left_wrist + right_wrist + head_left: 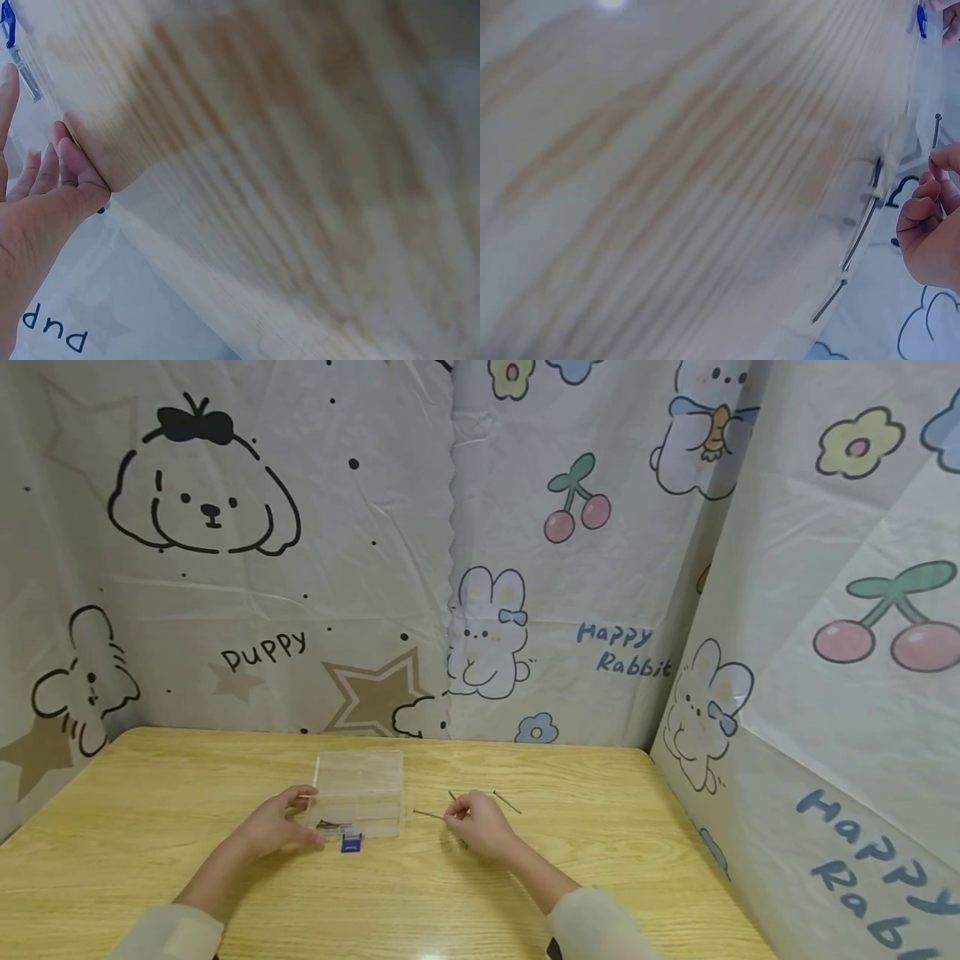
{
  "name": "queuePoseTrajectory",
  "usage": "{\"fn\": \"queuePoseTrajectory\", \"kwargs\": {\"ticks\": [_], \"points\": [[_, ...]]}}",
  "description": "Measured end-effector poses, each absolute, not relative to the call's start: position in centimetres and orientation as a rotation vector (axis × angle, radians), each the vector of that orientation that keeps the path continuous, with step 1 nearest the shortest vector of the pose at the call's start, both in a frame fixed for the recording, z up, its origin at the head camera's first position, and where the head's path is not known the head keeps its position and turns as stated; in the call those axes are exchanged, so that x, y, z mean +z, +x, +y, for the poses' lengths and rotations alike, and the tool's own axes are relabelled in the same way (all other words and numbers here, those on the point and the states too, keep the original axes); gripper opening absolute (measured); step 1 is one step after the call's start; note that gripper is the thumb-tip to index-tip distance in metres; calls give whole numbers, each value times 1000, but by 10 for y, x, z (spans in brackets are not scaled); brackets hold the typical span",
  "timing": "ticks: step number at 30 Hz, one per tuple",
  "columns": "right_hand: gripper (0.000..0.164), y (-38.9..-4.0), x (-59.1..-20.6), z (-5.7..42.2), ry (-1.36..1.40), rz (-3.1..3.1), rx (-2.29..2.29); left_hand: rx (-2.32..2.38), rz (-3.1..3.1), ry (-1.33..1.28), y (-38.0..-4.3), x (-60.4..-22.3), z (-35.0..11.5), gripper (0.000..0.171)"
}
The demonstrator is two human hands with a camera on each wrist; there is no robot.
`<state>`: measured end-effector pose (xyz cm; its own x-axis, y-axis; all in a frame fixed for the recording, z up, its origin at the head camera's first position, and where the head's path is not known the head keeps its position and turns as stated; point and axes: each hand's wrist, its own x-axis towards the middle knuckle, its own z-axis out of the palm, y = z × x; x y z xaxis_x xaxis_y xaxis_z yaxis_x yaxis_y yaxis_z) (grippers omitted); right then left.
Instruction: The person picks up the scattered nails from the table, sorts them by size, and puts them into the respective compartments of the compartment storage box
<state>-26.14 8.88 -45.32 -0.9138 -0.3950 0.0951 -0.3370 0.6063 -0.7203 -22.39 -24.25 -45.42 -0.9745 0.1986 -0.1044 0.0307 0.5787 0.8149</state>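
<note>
A clear plastic box (378,822) with a blue latch (351,843) lies on the table, its transparent lid (360,772) folded back. Several dark nails (333,827) lie together at the left inside it. My left hand (273,821) grips the box's left side, thumb near the front corner and fingers farther back. Right of the box, my right hand (480,825) pinches a long thin nail (429,814), its head pointing left toward the box; the right wrist view also shows this nail (937,131) between thumb and fingertips.
A loose nail (507,802) lies on the wooden table (600,827) beyond my right hand, and another nail (452,794) shows just behind the fingers. Printed cloth (360,635) hangs behind the table and along its right side.
</note>
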Motion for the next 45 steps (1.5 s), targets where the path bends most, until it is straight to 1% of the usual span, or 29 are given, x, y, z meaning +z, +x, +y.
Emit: {"fn": "queuePoseTrajectory", "kwargs": {"ticks": [16, 29, 45], "points": [[11, -259, -448, 49, -641, 2706, -1197, 1364, 2617, 201, -222, -452, -243, 89], [10, -258, -452, 25, -683, 2758, -1148, 1368, 2613, 196, -225, -455, -244, 90], [8, -257, -458, 8, -533, 2769, -1195, 1358, 2633, 184, -225, -456, -242, 91]]}}
